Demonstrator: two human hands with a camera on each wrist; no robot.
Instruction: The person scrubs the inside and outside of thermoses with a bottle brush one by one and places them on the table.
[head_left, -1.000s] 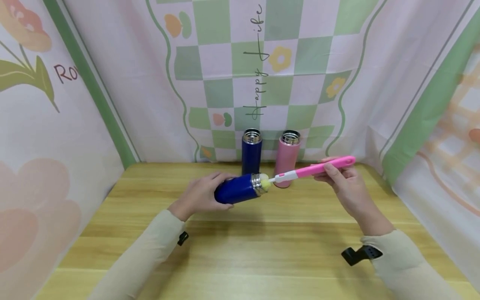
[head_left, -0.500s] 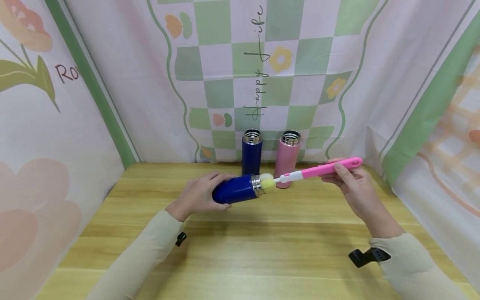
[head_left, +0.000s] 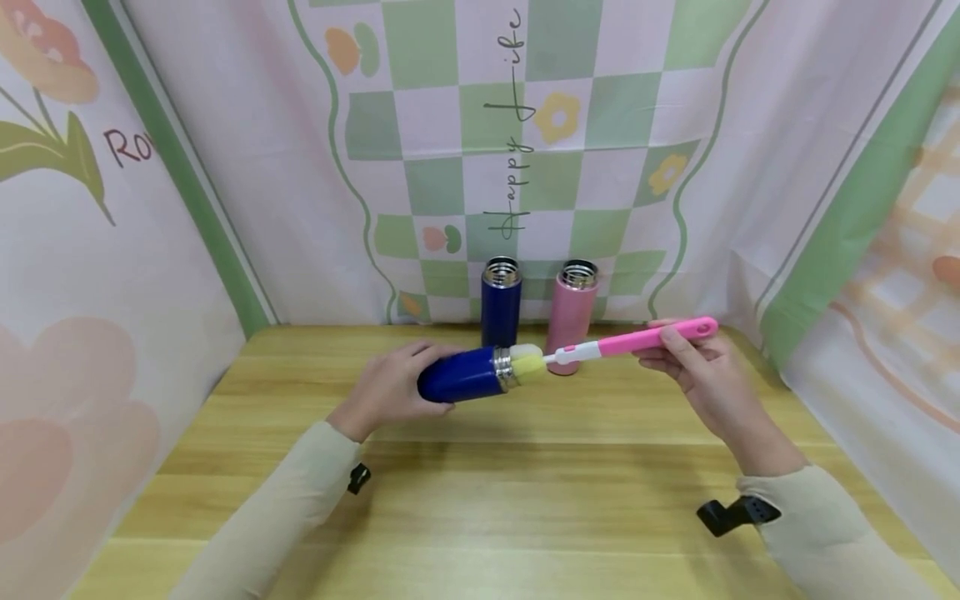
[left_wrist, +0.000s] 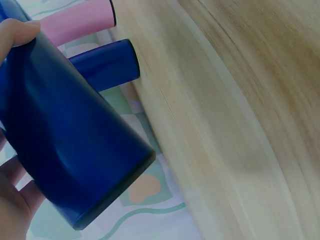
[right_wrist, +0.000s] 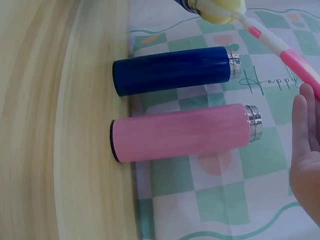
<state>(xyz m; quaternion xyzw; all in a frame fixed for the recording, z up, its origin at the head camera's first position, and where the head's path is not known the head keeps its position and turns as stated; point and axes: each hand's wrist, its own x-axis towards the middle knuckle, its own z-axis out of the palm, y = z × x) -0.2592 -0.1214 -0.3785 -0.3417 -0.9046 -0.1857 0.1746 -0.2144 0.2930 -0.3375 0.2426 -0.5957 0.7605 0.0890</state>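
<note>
My left hand (head_left: 390, 385) grips a blue thermos bottle (head_left: 467, 375) around its base end, holding it tilted nearly level above the table with its steel mouth to the right. In my right hand (head_left: 701, 371) is a bottle brush (head_left: 633, 341) with a pink handle and white neck, pinched between thumb and fingers. Its yellow and white sponge head (head_left: 528, 363) sits at the bottle's mouth, part of it outside; whatever lies within is hidden. The left wrist view shows the held bottle's base (left_wrist: 117, 190) pointing down with fingers around its side.
A second blue bottle (head_left: 501, 304) and a pink bottle (head_left: 572, 321) stand upright and lidless at the back of the wooden table (head_left: 525, 500), just behind the brush. A printed checkered cloth (head_left: 495, 125) hangs behind them. Cloths also hang at both sides.
The brush has shifted slightly right, and more of its sponge head shows outside the mouth. My left hand and the held bottle have moved a little left.
</note>
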